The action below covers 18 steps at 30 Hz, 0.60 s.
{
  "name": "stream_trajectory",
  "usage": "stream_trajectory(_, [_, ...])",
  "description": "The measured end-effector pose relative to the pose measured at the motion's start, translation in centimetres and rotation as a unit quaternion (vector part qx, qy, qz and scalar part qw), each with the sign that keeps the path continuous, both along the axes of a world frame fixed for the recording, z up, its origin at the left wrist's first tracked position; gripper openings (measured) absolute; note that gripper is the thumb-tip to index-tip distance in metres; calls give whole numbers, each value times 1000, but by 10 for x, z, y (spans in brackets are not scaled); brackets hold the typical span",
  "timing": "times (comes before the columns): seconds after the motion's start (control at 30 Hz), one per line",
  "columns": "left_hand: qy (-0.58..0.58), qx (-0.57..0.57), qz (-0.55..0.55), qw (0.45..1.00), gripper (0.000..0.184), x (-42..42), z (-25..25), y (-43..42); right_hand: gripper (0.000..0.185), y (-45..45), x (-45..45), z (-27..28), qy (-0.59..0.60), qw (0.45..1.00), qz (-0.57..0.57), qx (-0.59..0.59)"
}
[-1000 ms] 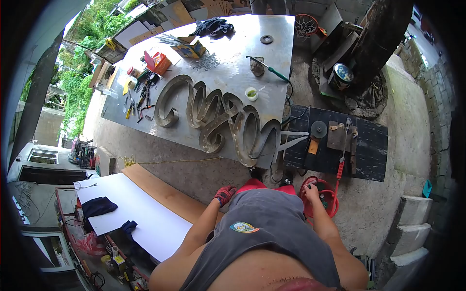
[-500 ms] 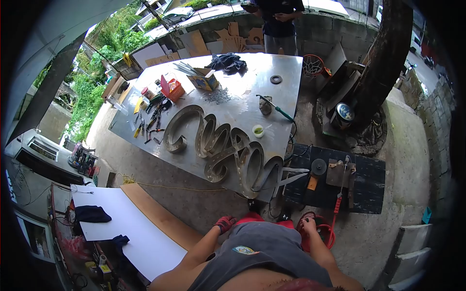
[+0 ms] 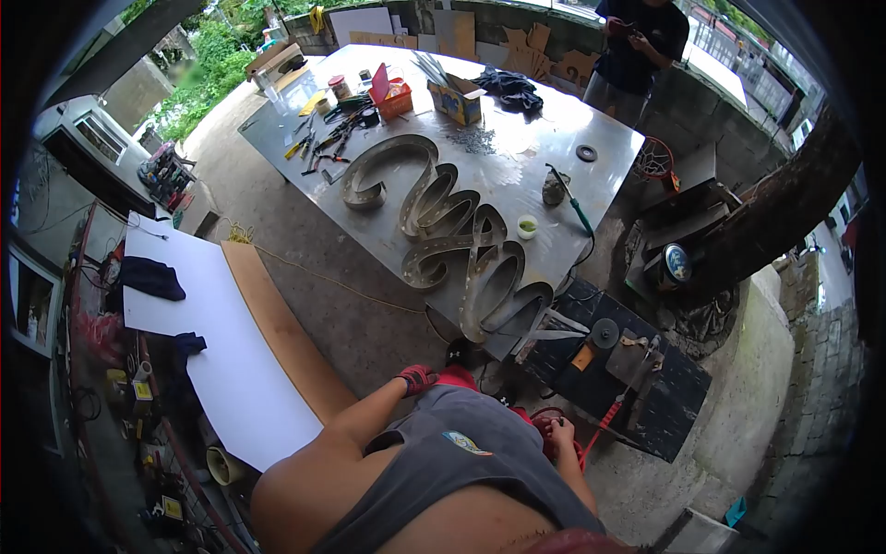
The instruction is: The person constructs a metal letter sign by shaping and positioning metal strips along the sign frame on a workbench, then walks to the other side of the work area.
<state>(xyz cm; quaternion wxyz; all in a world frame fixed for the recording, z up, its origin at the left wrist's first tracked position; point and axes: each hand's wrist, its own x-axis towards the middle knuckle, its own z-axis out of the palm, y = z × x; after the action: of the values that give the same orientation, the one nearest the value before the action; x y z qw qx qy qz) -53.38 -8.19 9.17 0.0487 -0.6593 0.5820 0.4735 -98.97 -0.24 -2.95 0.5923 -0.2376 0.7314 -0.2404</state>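
My left hand (image 3: 417, 379), in a red and dark glove, rests beside my thigh at the red shorts, its fingers loosely extended and holding nothing visible. My right hand (image 3: 559, 432) is bare and closed on something small and dark that I cannot make out. Just by it lies a coil of red hose (image 3: 580, 452), whose red handle end reaches a torch (image 3: 637, 379) on the black board. In front of me, large metal script lettering (image 3: 443, 231) with holes along its strips stands on the metal table (image 3: 369, 268).
Pliers and other hand tools (image 3: 337, 129), a red basket (image 3: 395, 100), a cardboard box (image 3: 454, 103) and dark cloth (image 3: 510, 88) are on the table. A soldering iron (image 3: 574, 201) leans on a stone. The black board (image 3: 664, 415) bears an angle grinder (image 3: 600, 337). Another person (image 3: 637, 51) stands behind.
My view has turned left, so the table and lettering appear farther right and higher. My left hand stays by my thigh; the right stays closed near the red hose.
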Motion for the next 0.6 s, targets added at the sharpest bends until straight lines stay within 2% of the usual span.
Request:
stream_trajectory(0.23, [-17, 0, 12, 1000, 46, -9, 1, 9, 13, -15, -17, 8, 18, 999, 49, -5])
stream_trajectory(0.43, [-12, -8, 37, 999, 45, -9, -17, 18, 13, -28, -14, 30, 21, 999, 27, 11])
stream_trajectory(0.6, [5, 2, 67, 998, 46, -8, -20, 18, 12, -34, -15, 14, 35, 998, 54, 3])
